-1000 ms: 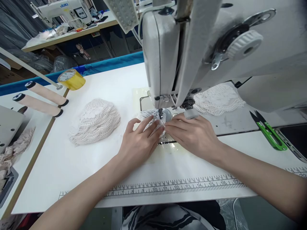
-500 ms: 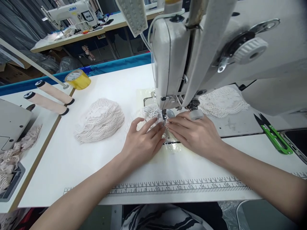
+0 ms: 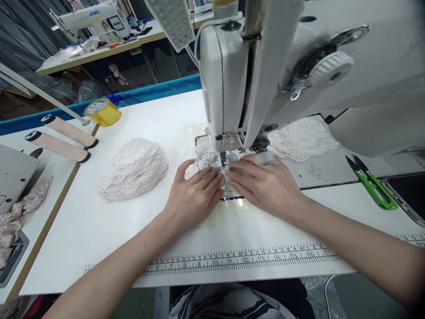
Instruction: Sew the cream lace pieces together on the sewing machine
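Note:
A white lace piece [image 3: 206, 155] lies under the presser foot [image 3: 224, 159] of the sewing machine [image 3: 229, 84]. My left hand [image 3: 193, 190] rests on its near left side, fingers spread and fingertips pressing the lace close to the foot. On the right of the foot, my right hand [image 3: 262, 179] lies flat with fingers extended, its fingertips at the lace edge. The machine head hides part of the lace behind the needle. A heap of lace pieces [image 3: 134, 168] sits to the left, and more lace [image 3: 302, 139] lies behind my right hand.
Green-handled snips [image 3: 375, 186] and a phone [image 3: 408, 195] lie at the right. Yellow tape [image 3: 102, 112] and two thread cones [image 3: 59, 145] stand at the left. A printed ruler [image 3: 232, 261] runs along the front edge. Another sewing machine [image 3: 96, 22] is behind.
The whole view has shifted slightly, so things appear a little further left. My left fingers sit a bit closer together beside the foot; both hands remain on the lace.

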